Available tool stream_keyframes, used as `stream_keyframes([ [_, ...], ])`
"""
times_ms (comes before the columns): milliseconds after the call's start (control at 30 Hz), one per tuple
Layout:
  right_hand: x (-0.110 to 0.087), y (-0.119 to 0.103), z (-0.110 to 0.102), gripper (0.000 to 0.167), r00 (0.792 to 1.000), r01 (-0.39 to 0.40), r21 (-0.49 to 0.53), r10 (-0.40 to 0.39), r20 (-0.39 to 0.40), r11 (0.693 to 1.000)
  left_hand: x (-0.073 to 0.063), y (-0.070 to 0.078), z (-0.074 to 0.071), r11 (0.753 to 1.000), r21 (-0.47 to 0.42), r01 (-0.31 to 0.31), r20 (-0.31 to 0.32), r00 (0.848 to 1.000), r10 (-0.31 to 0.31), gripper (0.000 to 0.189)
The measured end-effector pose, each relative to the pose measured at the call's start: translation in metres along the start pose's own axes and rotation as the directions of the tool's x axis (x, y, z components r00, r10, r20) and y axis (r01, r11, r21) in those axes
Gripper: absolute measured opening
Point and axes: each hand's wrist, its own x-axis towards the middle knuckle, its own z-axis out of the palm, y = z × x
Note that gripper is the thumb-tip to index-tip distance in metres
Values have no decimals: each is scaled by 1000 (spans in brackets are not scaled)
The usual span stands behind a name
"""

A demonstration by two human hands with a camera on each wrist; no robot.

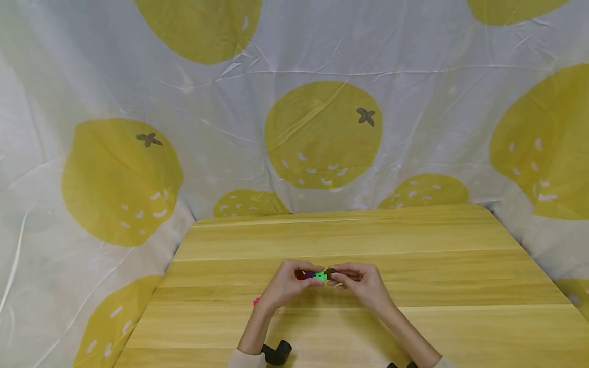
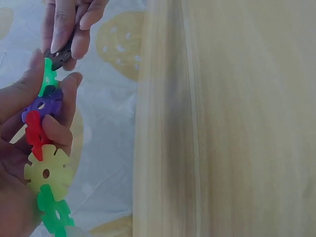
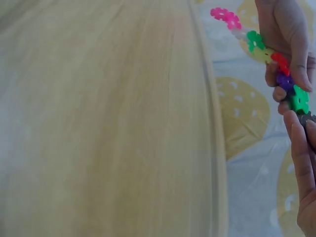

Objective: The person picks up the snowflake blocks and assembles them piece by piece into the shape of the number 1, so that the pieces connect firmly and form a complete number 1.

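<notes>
My left hand [image 1: 286, 284] grips a chain of notched plastic snowflake discs, with the thumb and fingers around the purple disc [image 2: 43, 105] and green end disc [image 2: 48, 79]. From there the chain runs back along the palm through a red disc [image 2: 35, 133], a yellow disc [image 2: 49, 173] and another green disc [image 2: 53, 210]. A whitish disc and pink discs [image 3: 226, 17] make up its far end. My right hand [image 1: 365, 287] pinches a dark brown disc [image 2: 60, 55] between thumb and fingers, its edge right at the green end disc. Fingers partly cover both pieces.
Both hands are over a wooden table [image 1: 414, 240], near its middle. A white cloth [image 1: 221, 128] printed with yellow fruit hangs behind and beside it. A black wrist-worn device [image 1: 277, 352] shows at my left sleeve.
</notes>
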Motion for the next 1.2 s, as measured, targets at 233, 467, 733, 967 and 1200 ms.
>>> stream_keyframes([
  [233,-2,2,4,36,999,38,36,-37,-31,999,0,0,-1,1000,-28,-13,-8,1000,12,27],
  [467,-4,2,4,29,998,68,51,-67,-16,996,0,0,-2,997,-66,-40,13,999,41,29],
  [733,-1,-3,-2,29,996,69,80,-73,48,994,0,-1,0,997,-65,-50,21,998,52,30],
  [967,2,-9,-8,30,997,48,64,-51,51,997,1,-1,1,990,-139,-14,17,1000,17,31],
  [1200,1,-9,-9,30,998,30,81,-34,47,996,1,0,1,989,-146,23,-11,1000,-25,28],
])
